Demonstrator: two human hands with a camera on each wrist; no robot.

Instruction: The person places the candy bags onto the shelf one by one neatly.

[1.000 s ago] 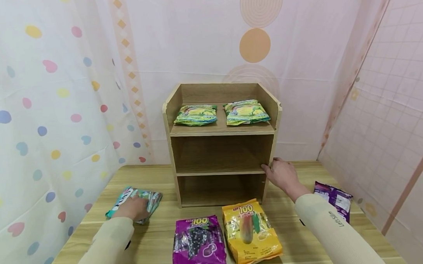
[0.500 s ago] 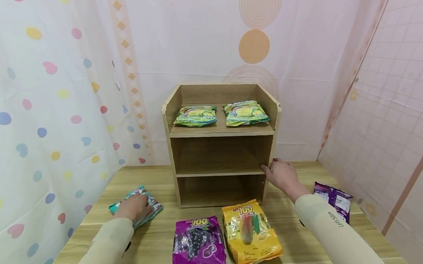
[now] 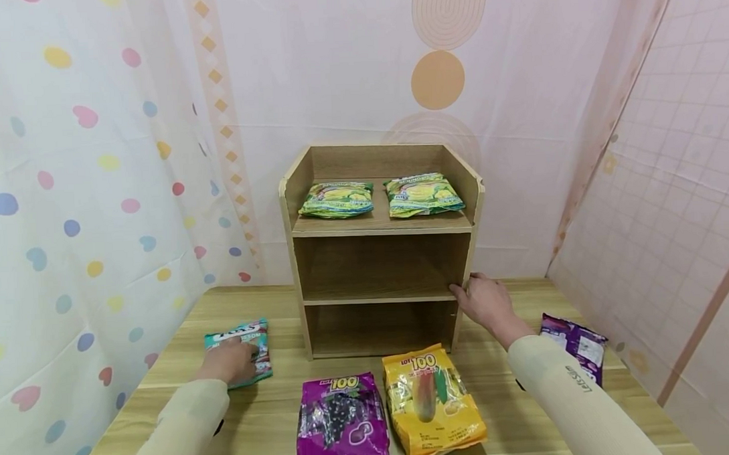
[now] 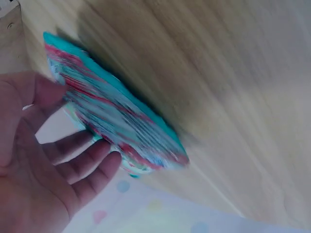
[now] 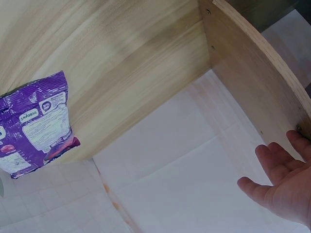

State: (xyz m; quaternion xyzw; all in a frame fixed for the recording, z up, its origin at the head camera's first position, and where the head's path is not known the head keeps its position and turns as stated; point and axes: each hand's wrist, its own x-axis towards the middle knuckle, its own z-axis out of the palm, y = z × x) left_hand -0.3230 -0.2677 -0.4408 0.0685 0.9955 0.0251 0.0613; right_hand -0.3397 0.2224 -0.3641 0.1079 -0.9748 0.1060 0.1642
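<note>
My left hand (image 3: 229, 361) holds a teal candy bag (image 3: 260, 337) at the left of the table in the head view. In the left wrist view, its thumb lies on one side of the blurred, tilted teal bag and the other fingers on the far side. At the right of the wooden shelf (image 3: 388, 298), my right hand (image 3: 486, 303) holds the side panel's front edge, thumb in front and fingers along the outside. The right wrist view shows those fingers beside the panel (image 5: 257, 63); the thumb is hidden there.
A purple candy bag (image 3: 344, 422) and a yellow candy bag (image 3: 434, 406) lie before the shelf. Two green candy bags (image 3: 337, 199) sit on its top level. Another purple bag (image 3: 588, 353) lies at the table's right. Patterned curtains (image 3: 359, 67) stand behind and at both sides.
The teal bag has turned in my left hand, its printed face now pointing up toward the back, and its left end has drawn inward. My right hand and the shelf have not visibly moved.
</note>
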